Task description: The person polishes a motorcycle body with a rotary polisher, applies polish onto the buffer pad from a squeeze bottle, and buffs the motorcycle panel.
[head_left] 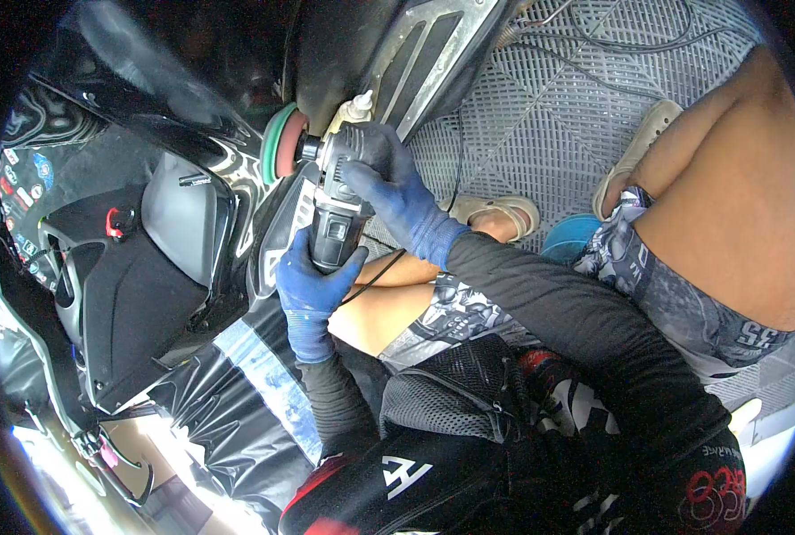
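Note:
Both my hands wear blue gloves and grip a black-and-grey power polisher (338,198). My right hand (397,189) is wrapped over its head end, near the pad. Lower down, my left hand (315,283) closes round the rear of the body, thumb on the near side. The round foam pad (281,147), green with a pinkish-red layer, faces a glossy black scooter panel (228,147) and appears to touch it. Right behind the tool's head is a cream-coloured item with a white cap (359,105), partly hidden. A thin cord runs below the polisher.
A dark scooter seat (183,214) and black bodywork fill the left side. A black footboard strip (428,62) lies above. Grey slatted floor tiles (540,116) carry loose cables (634,45). My bent legs, beige clogs (638,152) and a blue basin (568,239) are at the right.

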Tool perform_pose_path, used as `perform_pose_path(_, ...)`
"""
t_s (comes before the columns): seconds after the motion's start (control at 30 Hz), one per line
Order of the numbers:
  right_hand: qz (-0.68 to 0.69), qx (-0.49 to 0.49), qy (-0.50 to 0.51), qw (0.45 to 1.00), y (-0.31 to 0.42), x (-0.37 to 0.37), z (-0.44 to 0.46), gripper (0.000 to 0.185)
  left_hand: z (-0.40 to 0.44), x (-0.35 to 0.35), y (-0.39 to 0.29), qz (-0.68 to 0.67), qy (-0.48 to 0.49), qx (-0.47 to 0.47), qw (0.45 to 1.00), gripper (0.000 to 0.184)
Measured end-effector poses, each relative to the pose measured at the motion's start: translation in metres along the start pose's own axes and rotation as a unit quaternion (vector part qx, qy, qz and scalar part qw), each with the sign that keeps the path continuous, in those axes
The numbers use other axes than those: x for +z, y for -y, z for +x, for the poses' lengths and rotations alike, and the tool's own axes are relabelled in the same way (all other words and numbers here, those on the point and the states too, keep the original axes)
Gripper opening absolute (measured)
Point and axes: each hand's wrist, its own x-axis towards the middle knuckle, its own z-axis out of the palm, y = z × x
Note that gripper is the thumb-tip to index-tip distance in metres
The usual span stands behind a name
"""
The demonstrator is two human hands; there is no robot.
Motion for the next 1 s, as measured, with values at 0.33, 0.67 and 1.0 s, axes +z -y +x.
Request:
perform_pose_path(0.33, -0.019, 0.042, -0.006, 0.999, -0.013, 0.002, 0.002, 0.057, -0.005, 0.008, 0.016, -0.024, -0.008, -0.019, 0.999, 0.051)
perform_pose_path(0.67, 0.009, -0.036, -0.034, 0.999, 0.03, 0.008, 0.0, 0.057, 0.01, -0.005, -0.011, 0.01, -0.051, 0.055, 0.997, 0.06)
perform_pose_path(1.0, -0.03, -0.084, -0.037, 0.995, 0.048, 0.009, 0.0, 0.064, 0.019, -0.004, -0.01, -0.017, -0.045, 0.084, 0.995, 0.059)
